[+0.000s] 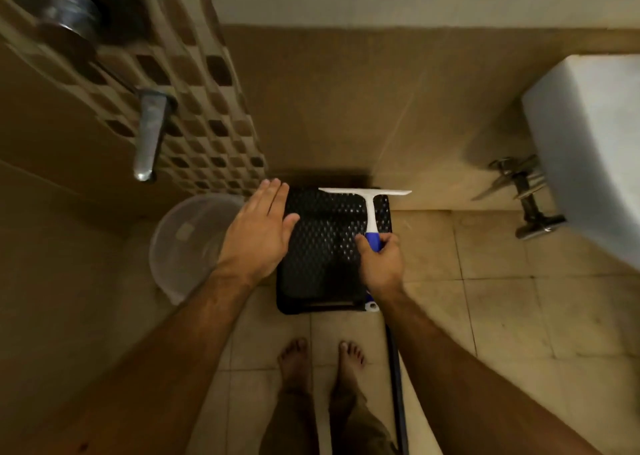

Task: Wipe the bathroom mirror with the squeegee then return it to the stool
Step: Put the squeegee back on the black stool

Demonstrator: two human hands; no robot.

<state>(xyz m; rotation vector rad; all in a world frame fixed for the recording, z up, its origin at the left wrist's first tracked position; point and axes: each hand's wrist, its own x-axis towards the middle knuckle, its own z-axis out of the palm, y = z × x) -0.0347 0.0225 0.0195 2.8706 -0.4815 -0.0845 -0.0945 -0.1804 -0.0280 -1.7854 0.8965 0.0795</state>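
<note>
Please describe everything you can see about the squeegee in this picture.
The squeegee is T-shaped: a long white blade bar on top, a white neck, and a blue handle, all looking like plastic. The right hand holds the blue grip, fingers curled round it. The blade points away from the person, toward the wall, over the far edge of the black stool. Whether the blade rests on the stool or hangs just above it cannot be told. The left hand does not touch it.

Clear bucket [188,243], perhaps a basin [588,149]
</note>
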